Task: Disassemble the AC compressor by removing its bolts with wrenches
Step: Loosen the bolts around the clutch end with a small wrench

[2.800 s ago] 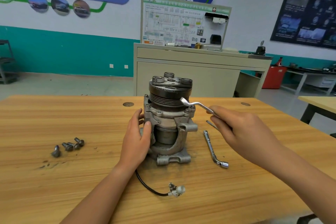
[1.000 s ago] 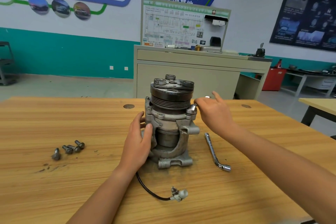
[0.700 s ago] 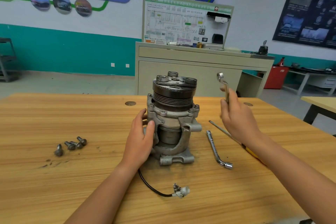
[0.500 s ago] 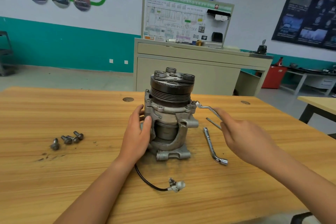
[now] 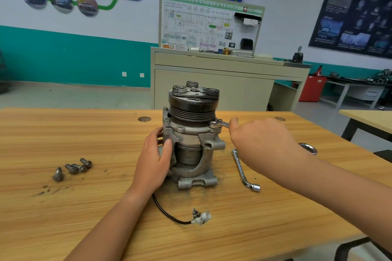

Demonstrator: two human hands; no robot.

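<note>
1. Two hands work at one AC compressor (image 5: 192, 133), which stands upright with its pulley on top, mid-table and nearer the far edge than the near one.
2. The left hand (image 5: 154, 160) grips the housing's left side: the thumb lies across the front and the fingers curl round behind.
3. The right hand (image 5: 262, 141) is seen from the back. Its fingers are curled round the shank of a ring wrench (image 5: 219, 124), with the thumb up near the tool's neck.
4. The wrench's ring end sits on the right corner of the upper flange, just below the grooved pulley. Flange bolts (image 5: 167, 120) show seated at the left corner.
5. A ring-shaped metal end (image 5: 308, 148) shows past the right wrist. Whether it belongs to the held wrench cannot be told.
6. An L-shaped socket wrench (image 5: 241, 168) lies flat just right of the compressor's base, apart from it, socket end toward the near edge.
7. Four loose bolts (image 5: 73, 168) lie clustered well to the left, toward the table's (image 5: 84, 218) left edge.
8. A black cable (image 5: 167, 212) runs from the base toward the near edge and ends in a white connector (image 5: 201, 217).
</note>
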